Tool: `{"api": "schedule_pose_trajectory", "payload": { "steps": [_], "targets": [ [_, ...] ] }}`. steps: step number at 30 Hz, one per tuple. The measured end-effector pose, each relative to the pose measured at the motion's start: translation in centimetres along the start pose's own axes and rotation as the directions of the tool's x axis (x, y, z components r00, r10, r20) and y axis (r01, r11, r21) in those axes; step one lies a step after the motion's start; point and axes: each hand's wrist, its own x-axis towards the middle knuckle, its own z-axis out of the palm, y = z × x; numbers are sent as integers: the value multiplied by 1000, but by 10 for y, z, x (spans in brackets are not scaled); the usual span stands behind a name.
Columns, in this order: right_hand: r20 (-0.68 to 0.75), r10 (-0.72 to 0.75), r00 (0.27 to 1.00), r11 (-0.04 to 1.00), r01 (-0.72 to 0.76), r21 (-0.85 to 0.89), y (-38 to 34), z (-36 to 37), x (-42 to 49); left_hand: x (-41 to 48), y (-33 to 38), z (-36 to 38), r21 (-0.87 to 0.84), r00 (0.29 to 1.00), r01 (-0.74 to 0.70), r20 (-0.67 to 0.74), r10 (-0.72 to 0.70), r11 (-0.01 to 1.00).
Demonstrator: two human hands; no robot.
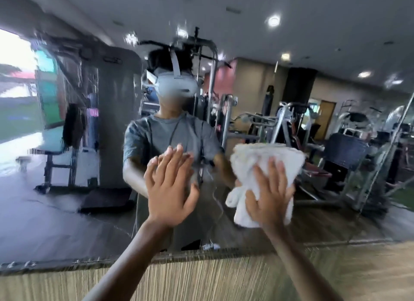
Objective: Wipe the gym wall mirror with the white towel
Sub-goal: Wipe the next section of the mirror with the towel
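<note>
The gym wall mirror fills most of the view, and its glass looks streaky on the left. A folded white towel lies flat against the glass at centre right. My right hand presses the towel to the mirror with fingers spread and straight. To its left, my left hand rests flat on the bare glass, fingers straight, holding nothing. The mirror reflects a person in a grey shirt wearing a headset, with both arms raised to the glass.
Below the mirror's bottom edge runs a wall panel with a pale striped wood grain. Reflected in the glass are gym machines, a weight bench at left, dark floor mats and ceiling lights.
</note>
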Motion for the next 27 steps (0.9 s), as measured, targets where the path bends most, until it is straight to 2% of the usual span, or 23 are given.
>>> {"api": "schedule_pose_trajectory", "payload": {
  "steps": [2,4,6,8,10,11,12,14,16,18,19,20,22,24,25,26,27],
  "targets": [
    [-76,241,968,968,-234,91,-7,-11,54,25,-1,-4,-3,1000,-28,-3,28,1000],
    [-128,313,941,944,-294,150,-25,-21,103,58,-2,-4,24,998,-64,-13,64,998],
    [-139,180,974,982,-170,78,-41,-24,122,93,-1,-4,58,995,-92,-27,93,994],
    [-95,-98,991,994,92,-65,-40,-20,112,117,-3,-3,95,992,-116,-31,119,989],
    [-19,-394,919,904,383,-189,-15,-17,91,126,-8,1,135,991,-127,-18,130,983],
    [21,-477,879,859,471,-201,2,-18,85,126,-10,2,167,991,-135,-4,137,977],
    [31,-494,869,851,490,-190,17,-21,84,124,-12,4,197,990,-141,10,142,970],
    [-12,-338,941,932,333,-142,34,-30,96,122,-10,8,240,990,-137,18,137,961],
    [-102,-45,994,998,40,-54,27,-39,128,123,-7,10,275,993,-119,13,120,954],
    [-141,186,973,982,-179,59,-1,-46,168,123,-6,10,273,993,-113,-4,118,955],
    [-141,227,964,973,-218,80,-18,-47,181,123,-7,10,262,992,-114,-14,121,958],
    [-151,192,970,981,-185,59,-34,-46,188,123,-7,9,255,992,-116,-24,126,960],
    [-144,-56,988,998,50,-42,-51,-38,178,122,-8,8,239,990,-128,-35,140,963],
    [-52,-373,926,918,360,-168,-36,-32,151,123,-11,5,209,986,-152,-30,162,966],
    [0,-477,879,859,466,-210,-17,-32,142,125,-13,1,198,984,-171,-20,179,965],
    [32,-533,845,819,525,-232,5,-34,138,128,-16,-5,194,979,-197,-4,202,961],
    [39,-532,846,816,524,-242,25,-39,140,133,-21,-11,194,973,-229,17,230,954]
  ]
}}
